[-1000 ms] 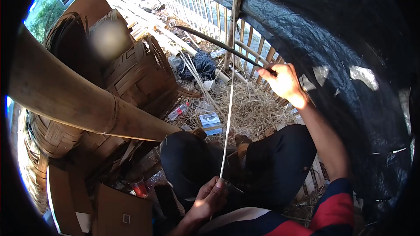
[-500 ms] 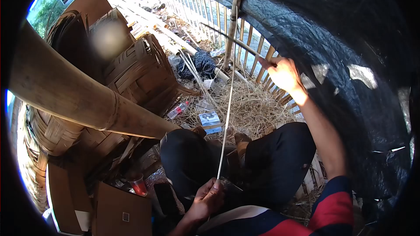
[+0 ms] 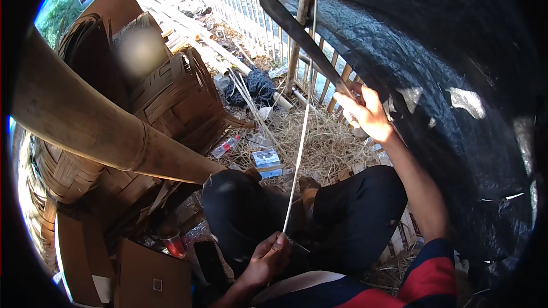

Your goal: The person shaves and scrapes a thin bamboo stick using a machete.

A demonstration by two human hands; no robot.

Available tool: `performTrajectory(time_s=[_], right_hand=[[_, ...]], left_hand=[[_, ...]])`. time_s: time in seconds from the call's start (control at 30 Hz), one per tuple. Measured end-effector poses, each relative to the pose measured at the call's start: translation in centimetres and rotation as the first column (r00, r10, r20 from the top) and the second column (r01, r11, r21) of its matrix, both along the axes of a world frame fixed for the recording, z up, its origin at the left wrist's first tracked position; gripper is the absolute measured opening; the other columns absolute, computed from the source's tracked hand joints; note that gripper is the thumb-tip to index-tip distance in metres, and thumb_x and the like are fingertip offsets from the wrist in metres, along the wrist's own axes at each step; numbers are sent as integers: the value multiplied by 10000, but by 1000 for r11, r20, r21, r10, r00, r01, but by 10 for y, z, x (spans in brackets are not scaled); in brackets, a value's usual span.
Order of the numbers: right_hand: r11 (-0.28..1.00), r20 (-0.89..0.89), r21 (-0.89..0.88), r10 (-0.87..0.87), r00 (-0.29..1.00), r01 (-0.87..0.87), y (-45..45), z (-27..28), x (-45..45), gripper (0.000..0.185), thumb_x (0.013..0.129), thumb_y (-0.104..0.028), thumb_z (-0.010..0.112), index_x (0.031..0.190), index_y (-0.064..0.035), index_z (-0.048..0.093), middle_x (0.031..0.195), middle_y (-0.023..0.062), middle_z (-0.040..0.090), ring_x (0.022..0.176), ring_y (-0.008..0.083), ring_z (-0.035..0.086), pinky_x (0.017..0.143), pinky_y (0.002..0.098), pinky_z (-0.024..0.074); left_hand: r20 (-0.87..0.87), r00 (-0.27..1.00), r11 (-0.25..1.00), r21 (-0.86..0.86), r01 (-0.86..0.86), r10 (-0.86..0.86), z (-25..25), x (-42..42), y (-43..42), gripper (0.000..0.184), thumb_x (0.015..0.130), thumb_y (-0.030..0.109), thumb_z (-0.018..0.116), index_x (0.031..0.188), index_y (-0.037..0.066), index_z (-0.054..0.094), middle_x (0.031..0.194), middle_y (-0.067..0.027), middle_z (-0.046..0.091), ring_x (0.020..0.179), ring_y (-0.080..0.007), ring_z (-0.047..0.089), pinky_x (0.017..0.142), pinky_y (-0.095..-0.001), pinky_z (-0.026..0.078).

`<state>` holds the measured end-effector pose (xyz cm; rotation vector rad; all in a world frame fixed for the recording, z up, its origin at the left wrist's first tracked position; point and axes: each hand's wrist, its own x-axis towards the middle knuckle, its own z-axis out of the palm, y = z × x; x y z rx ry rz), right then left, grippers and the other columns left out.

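A long, thin, pale bamboo strip (image 3: 299, 159) rises from my lap toward the fence. My left hand (image 3: 269, 258) is closed round its lower end, thumb along the strip. Out to the right, my right hand (image 3: 368, 113) grips the handle of a machete (image 3: 299, 33). The dark blade points up and to the left, its broad side partly turned to me, and crosses the strip's upper part in view; whether they touch I cannot tell. Beneath are my crossed legs (image 3: 357, 208) in dark trousers.
A thick bamboo pole (image 3: 114, 131) slants across the left, before woven bamboo baskets (image 3: 177, 97). Black plastic sheeting (image 3: 456, 154) hangs at right. Shavings (image 3: 328, 142) cover the ground ahead. A cup of red drink (image 3: 174, 245), a phone (image 3: 210, 261) and a cardboard box (image 3: 151, 279) sit at lower left.
The machete blade has turned from edge-on to show more of its flat side, and its tip sits higher. My right hand has shifted slightly down. The left still holds the strip.
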<state>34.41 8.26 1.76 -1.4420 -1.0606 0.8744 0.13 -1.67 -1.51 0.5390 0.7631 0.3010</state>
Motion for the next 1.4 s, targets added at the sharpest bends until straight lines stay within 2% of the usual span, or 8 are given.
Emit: performTrajectory(time_s=[0.13,0.23,0.67,0.87,1.0,1.17,1.33,1.4], right_hand=[[994,-55,108,17,998,-11,6,-3,-6,302,854,-114,657,1143,-39,613,590,-38,515,469,26,435,427,215,300],[972,-144,4,233,962,-235,7,-1,-2,267,884,-132,569,1096,26,606,665,7,536,508,44,462,419,202,341],[980,-246,-17,190,950,-201,2,-10,2,133,896,-147,544,821,-37,552,639,8,498,486,61,422,416,219,323],[996,27,-57,74,997,-72,4,-24,6,335,873,-189,653,1150,-26,556,651,-50,506,508,37,465,433,217,356],[995,147,-66,80,986,-70,3,-8,-11,286,871,-217,670,1059,-16,592,653,-49,520,521,39,472,450,222,359],[936,697,182,93,711,-301,-3,3,-23,228,783,-244,756,751,-51,638,543,40,564,474,132,552,467,300,431],[888,850,19,227,475,-459,-14,23,-34,316,666,-350,731,773,-73,622,673,71,601,637,239,636,563,348,479],[804,832,32,307,461,-594,-16,35,-39,369,636,-331,679,859,-55,577,722,86,551,666,284,596,569,376,458]], left_hand=[[72,989,992,10,127,-127,-10,-8,-10,257,1032,310,395,862,121,434,629,67,324,491,-40,281,429,-222,228],[68,991,993,-26,118,-116,-11,-10,-17,240,1029,293,400,856,128,419,611,65,294,478,-46,257,426,-224,215],[22,999,999,-19,-29,29,0,-11,-2,244,1004,317,446,838,143,409,591,53,289,461,-46,253,399,-214,199],[-14,996,996,29,-84,85,-4,3,-2,253,1003,328,451,849,130,419,608,53,301,471,-45,250,404,-216,196],[-59,997,992,124,-36,44,-1,15,9,244,1014,323,432,929,98,472,618,62,305,480,-41,267,414,-212,207],[-9,997,936,345,-68,76,12,37,37,268,1032,278,404,1127,52,513,623,68,326,488,-11,256,421,-188,209],[81,996,935,350,-54,27,30,46,66,286,1034,259,408,1139,17,519,672,57,409,531,-17,356,469,-186,282],[-163,986,746,659,89,25,16,46,64,238,1026,208,422,1112,17,536,723,34,447,594,-27,396,515,-189,319]])
